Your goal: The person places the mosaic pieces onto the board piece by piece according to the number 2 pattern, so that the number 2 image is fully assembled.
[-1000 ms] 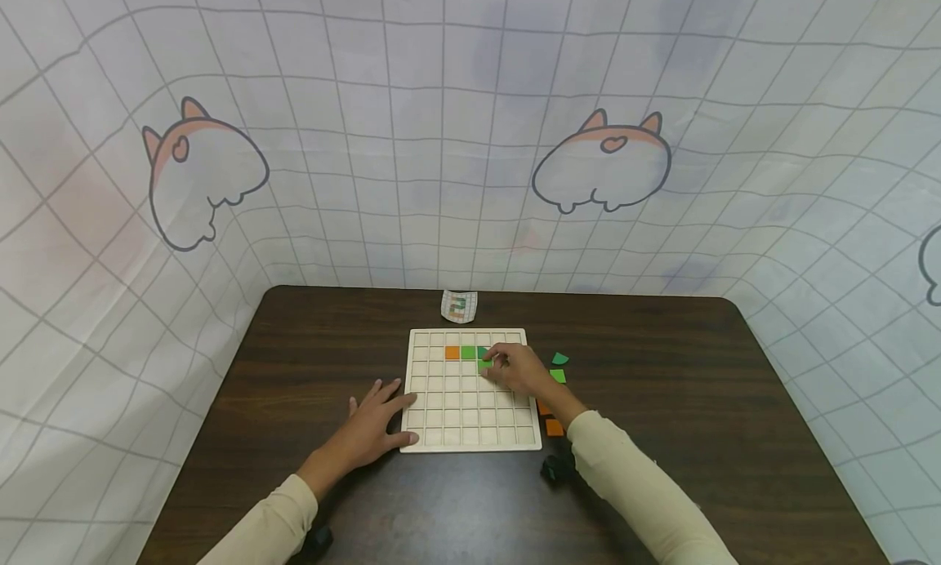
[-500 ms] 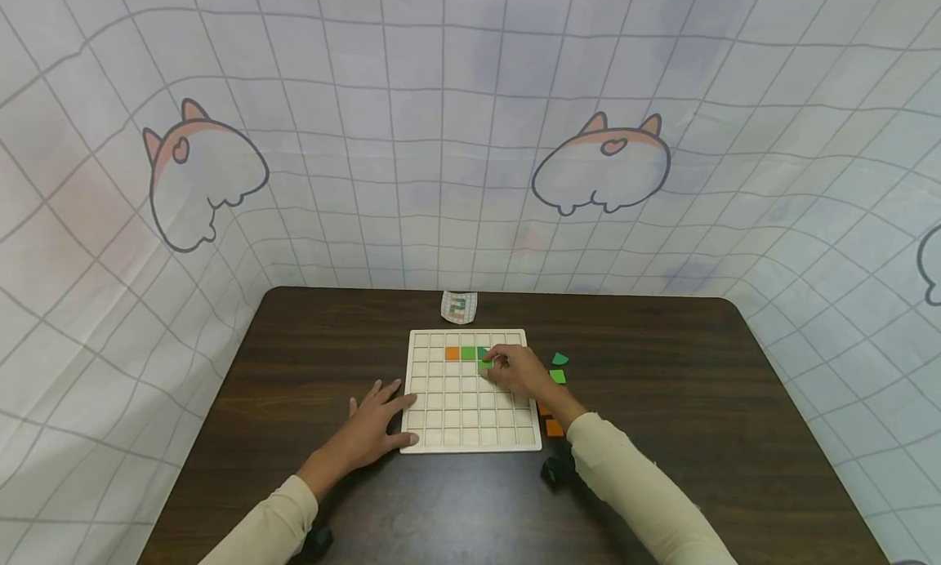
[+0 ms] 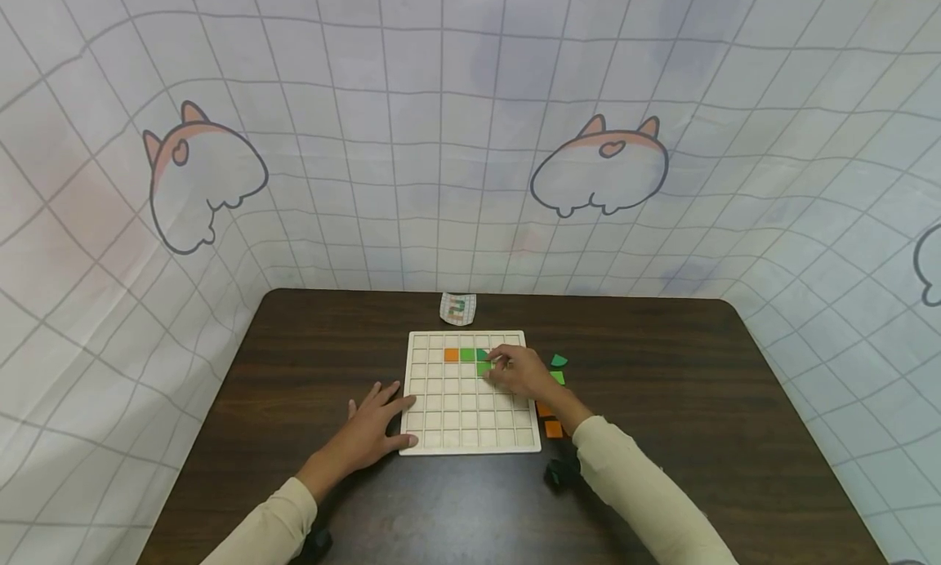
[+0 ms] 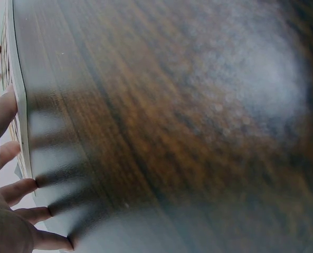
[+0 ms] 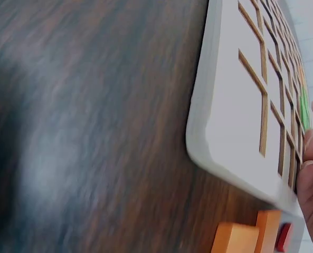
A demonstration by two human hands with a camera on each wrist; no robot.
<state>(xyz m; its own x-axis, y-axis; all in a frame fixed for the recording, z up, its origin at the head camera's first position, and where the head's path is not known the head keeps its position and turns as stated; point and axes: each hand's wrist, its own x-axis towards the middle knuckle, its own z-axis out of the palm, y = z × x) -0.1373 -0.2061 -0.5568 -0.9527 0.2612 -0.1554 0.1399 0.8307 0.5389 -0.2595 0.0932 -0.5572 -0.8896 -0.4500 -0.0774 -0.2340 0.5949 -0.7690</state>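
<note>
A cream grid board (image 3: pixel 444 418) lies on the dark wooden table. In its upper rows sit an orange tile (image 3: pixel 452 355), a green tile (image 3: pixel 466 355) and a darker green tile (image 3: pixel 481 355) side by side. Below the darker one, my right hand (image 3: pixel 522 371) pinches a light green tile (image 3: pixel 483 369) at a cell, index finger and thumb at its edges. My left hand (image 3: pixel 367 431) spreads its fingers at the board's left side, thumb and a finger touching the rim. In the right wrist view the curled right fingers (image 5: pixel 309 184) reach over the board; the contact is hardly visible.
Right of the board lie a dark green rounded piece (image 3: pixel 559 360), a light green tile (image 3: pixel 558 378) and orange tiles (image 3: pixel 554 429), partly behind the right wrist. A red piece (image 5: pixel 284 237) shows in the right wrist view. A patterned paper card (image 3: pixel 458 309) lies behind the board.
Both hands keep nearly the same place. My right fingertips have shifted very slightly, and a little more of the light green tile shows. The head view has tilted slightly.
</note>
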